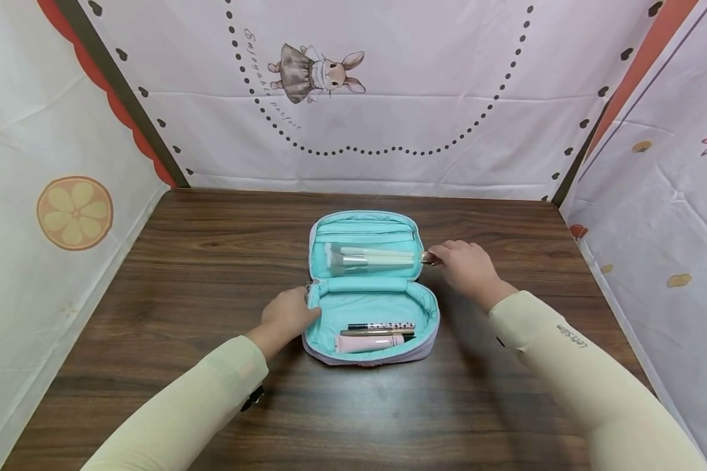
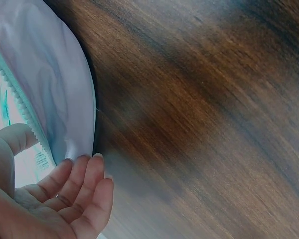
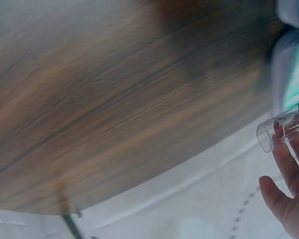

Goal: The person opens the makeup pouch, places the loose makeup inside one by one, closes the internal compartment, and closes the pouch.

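Note:
A makeup bag (image 1: 370,283), lilac outside with a turquoise lining, lies unzipped and spread wide on the table. My left hand (image 1: 287,315) pinches its left rim, thumb inside and fingers against the outer wall (image 2: 60,84). Beside the lid's right edge, my right hand (image 1: 464,265) holds a small clear cosmetic tube (image 3: 284,124) with a reddish-brown part and a gold end. Makeup brushes (image 1: 371,260) lie in the lid's clear pocket. In the base are a pink squeeze tube (image 1: 368,343), a gold pen-like stick (image 1: 374,333) and a patterned pen (image 1: 383,326).
The dark wooden table (image 1: 212,248) stretches around the bag. Patterned cloth (image 1: 359,131) hangs along the back and both sides. A zipped pocket (image 1: 365,234) crosses the upper part of the lid.

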`<control>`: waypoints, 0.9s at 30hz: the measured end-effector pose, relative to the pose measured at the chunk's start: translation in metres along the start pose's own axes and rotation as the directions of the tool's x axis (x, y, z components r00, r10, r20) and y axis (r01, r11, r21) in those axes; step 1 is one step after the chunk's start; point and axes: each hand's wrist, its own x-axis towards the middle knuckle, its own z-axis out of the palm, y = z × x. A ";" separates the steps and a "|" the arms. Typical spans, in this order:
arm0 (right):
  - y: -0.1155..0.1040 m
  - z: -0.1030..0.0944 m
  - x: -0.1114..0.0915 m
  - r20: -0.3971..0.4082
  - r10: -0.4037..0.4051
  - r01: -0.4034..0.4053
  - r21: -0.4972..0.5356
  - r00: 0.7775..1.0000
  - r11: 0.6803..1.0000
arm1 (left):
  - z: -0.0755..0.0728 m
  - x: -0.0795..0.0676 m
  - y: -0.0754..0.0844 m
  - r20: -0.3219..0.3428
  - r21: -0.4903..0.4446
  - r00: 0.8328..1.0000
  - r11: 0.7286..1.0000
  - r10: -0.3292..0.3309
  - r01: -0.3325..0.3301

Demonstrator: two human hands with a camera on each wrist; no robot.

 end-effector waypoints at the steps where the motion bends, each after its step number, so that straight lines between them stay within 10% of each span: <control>1: -0.004 -0.001 0.000 0.000 -0.016 0.016 0.001 1.000 1.000 | 0.000 0.000 0.000 0.001 -0.001 1.000 1.000 -0.001 0.001; 27: -0.068 0.010 -0.003 0.061 -0.248 0.248 -0.002 0.967 0.969 | 0.001 0.002 0.000 0.010 0.004 1.000 1.000 -0.004 0.004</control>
